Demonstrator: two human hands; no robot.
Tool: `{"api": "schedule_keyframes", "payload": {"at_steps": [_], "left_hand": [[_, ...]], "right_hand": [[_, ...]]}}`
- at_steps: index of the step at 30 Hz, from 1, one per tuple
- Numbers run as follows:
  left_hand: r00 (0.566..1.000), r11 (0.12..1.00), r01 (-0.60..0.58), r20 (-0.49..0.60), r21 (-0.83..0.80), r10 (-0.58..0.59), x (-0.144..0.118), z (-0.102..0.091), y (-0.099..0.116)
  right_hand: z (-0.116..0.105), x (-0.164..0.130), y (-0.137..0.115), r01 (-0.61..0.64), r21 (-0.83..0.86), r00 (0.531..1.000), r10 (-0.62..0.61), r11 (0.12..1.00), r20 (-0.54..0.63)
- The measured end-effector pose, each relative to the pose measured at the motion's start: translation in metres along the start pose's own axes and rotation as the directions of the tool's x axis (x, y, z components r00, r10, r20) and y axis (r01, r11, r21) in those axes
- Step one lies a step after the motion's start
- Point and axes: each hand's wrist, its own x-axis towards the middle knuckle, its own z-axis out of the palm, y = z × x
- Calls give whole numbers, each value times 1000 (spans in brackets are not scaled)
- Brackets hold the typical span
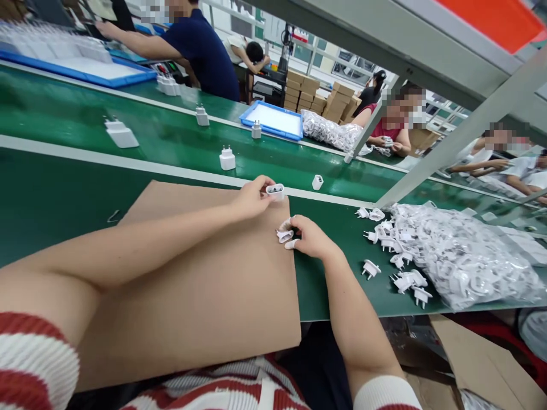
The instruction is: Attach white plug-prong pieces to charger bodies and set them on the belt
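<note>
Hands work small white parts at the cardboard sheet's [192,285] far edge

Left hand [252,196] pinches a charger shell [275,191], opening facing right; right hand [310,236], just beside and nearer, grips a plug insert [284,234].

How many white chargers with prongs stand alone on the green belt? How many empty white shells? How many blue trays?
Chargers with prongs: 4
Empty shells: 2, one on the belt and one held in the left hand
Blue trays: 2
Total: 8
</note>
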Motion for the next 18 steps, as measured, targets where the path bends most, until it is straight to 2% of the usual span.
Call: {"api": "schedule_keyframes", "payload": {"at_steps": [2,5,8,11,14,16,18], "left_hand": [[999,999,37,-8,-36,-38,-24,-8,-1],[998,993,60,-15,-103,-62,-50,-9,-7],[998,986,54,43,-159,-48,-61,-5,-13],[997,985,35,75,-169,-22,-62,-4,-18],[995,987,30,101,-155,-14,-60,-4,-19],[992,989,20,127,-149,-1,-60,-5,-19],[990,988,9,137,-155,13,-60,-6,-19]], "right_hand": [[6,3,2,6,24,999,-5,1000,-50],[8,5,3,-32,92,981,48,995,-188],[2,2,-2,-96,17,963,97,995,-250],[0,-3,-14,-122,-240,970,65,963,-234],[7,-4,-25,-97,-485,986,17,869,-166],[15,-2,-25,-92,-477,990,30,874,-136],[21,3,-19,-101,-352,988,53,931,-144]]}}
